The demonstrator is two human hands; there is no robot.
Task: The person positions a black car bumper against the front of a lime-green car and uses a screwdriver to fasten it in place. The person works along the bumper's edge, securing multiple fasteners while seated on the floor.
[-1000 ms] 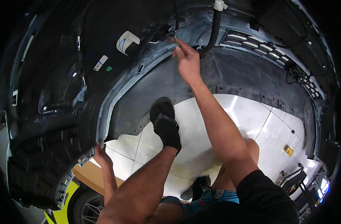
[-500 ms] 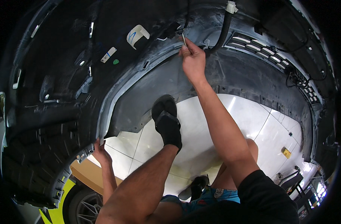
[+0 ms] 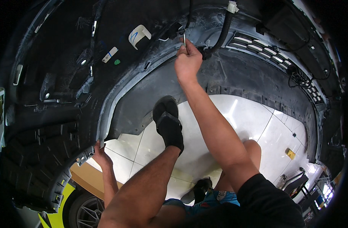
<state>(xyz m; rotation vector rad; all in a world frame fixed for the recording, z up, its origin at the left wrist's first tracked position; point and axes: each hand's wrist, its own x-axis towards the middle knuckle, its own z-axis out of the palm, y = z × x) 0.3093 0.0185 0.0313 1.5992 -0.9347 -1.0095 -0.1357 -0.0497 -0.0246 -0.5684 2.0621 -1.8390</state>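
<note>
A large black car bumper (image 3: pixel 67 114) fills the view, its inner side facing me. My right hand (image 3: pixel 189 65) pinches a thin, silvery metal rod-like tool (image 3: pixel 184 39) at the bumper's far middle; its exact kind cannot be made out. The tool's tip is beside a small dark fitting and a thin black cable (image 3: pixel 190 15). At the lower left, my left hand (image 3: pixel 102 155) is closed on the bumper's edge, with the fingers partly hidden behind it. My foot in a black sock and sandal (image 3: pixel 167 114) is on the bumper's dark lower panel (image 3: pixel 143 102).
A ribbed black hose (image 3: pixel 228 28) with a white end stands right of my right hand. Slotted grilles (image 3: pixel 261 51) and wiring lie farther right. A yellow car part (image 3: pixel 63 205), a wheel (image 3: pixel 88 214) and cardboard (image 3: pixel 91 180) are lower left. A small yellow item (image 3: pixel 290 153) lies on the tiled floor (image 3: pixel 227 114).
My right hand has shifted a little left, and the metal tool now stands more upright. My left hand keeps its hold on the bumper edge. The whole view has moved slightly.
</note>
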